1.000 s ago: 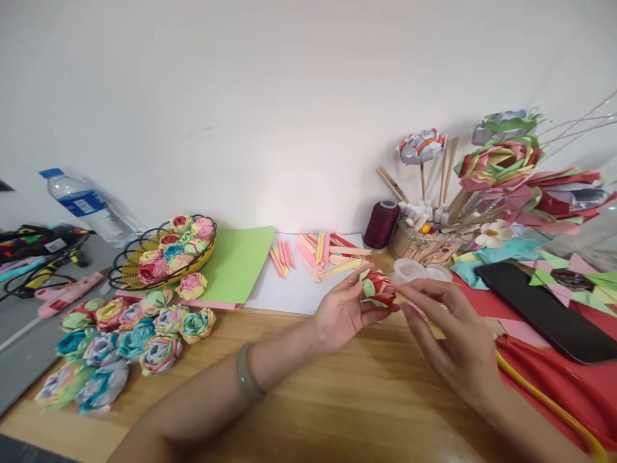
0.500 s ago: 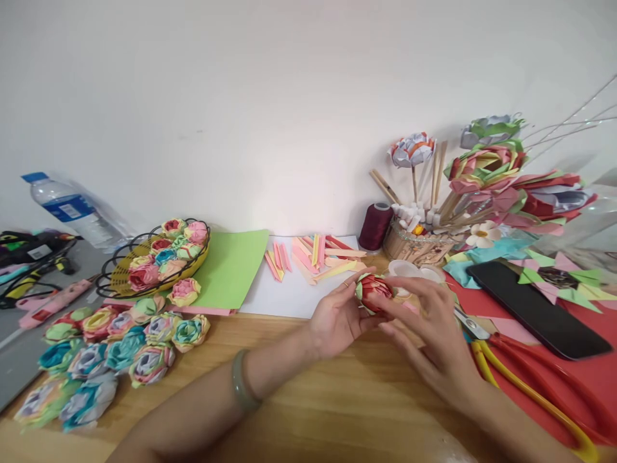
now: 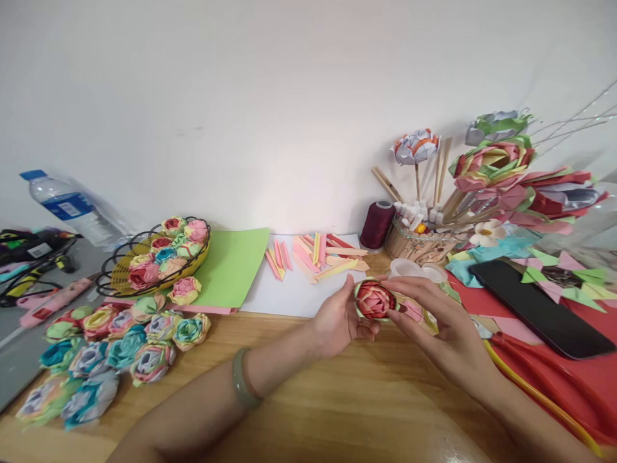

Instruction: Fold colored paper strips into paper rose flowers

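Observation:
A red and pink paper flower (image 3: 376, 300) with a pale green outer edge is held above the wooden table. My left hand (image 3: 337, 325), a bangle on its wrist, is closed around its left side and underside. At its right side, my right hand (image 3: 434, 325) grips the flower's rim between thumb and fingers. Beyond the hands, folded pink, yellow and red paper strips (image 3: 321, 252) lie on a white sheet (image 3: 265, 296). A pink paper piece (image 3: 413, 311) shows behind my right fingers.
On the left are a yellow basket (image 3: 120, 276) of paper flowers, several loose paper flowers (image 3: 128, 347) and a bottle (image 3: 65, 202). On the right stand a thread spool (image 3: 377, 225) and a stick-covered holder (image 3: 419, 244). A phone (image 3: 544, 308) and scissors (image 3: 549, 379) lie nearby.
The flower has turned so that its layered centre faces me more. My right fingers have moved off its front to its right edge.

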Tool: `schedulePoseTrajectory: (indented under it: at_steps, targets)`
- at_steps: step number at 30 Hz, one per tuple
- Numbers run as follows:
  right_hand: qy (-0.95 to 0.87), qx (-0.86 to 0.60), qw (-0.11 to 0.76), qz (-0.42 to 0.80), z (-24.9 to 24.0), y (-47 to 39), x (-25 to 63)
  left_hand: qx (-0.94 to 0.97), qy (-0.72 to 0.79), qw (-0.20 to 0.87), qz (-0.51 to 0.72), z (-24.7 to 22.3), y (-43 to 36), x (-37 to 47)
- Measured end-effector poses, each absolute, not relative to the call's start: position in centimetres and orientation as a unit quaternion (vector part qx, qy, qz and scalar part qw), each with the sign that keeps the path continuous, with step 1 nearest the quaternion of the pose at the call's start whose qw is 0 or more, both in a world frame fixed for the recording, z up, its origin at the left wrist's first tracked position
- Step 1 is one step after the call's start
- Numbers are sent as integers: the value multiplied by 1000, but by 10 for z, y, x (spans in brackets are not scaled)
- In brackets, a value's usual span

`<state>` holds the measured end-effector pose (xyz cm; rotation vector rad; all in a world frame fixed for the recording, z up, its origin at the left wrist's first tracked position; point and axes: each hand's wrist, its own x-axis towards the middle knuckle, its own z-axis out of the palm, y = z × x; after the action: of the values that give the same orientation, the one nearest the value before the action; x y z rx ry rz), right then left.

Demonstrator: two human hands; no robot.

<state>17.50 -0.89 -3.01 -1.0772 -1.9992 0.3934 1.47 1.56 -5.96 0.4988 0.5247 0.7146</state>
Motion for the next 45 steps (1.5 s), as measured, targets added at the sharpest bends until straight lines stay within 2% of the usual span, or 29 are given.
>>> schedulePoseTrajectory:
  at_steps: [8, 14, 23, 27, 33, 40, 45]
  targets:
    - [-698, -487, 493, 181, -27, -10, 178, 287, 214, 834, 420, -49, 11, 12]
    - [-714, -504, 438, 212, -26, -10, 175, 334, 237, 796, 445, -47, 8, 11]
    - [-745, -487, 436, 135, -25, -9, 173, 351, 231, 786, 454, -49, 9, 15]
    - [-744, -488, 434, 140, -26, -9, 174, 343, 241, 791, 446, -49, 9, 14]
    - [-719, -503, 434, 202, -28, -9, 174, 393, 280, 730, 484, -52, 9, 17]
    - [-629, -547, 405, 377, -24, -7, 174, 461, 262, 699, 479, -54, 7, 18]
    - [-649, -553, 377, 361, -24, -6, 176, 483, 238, 679, 500, -54, 6, 17]
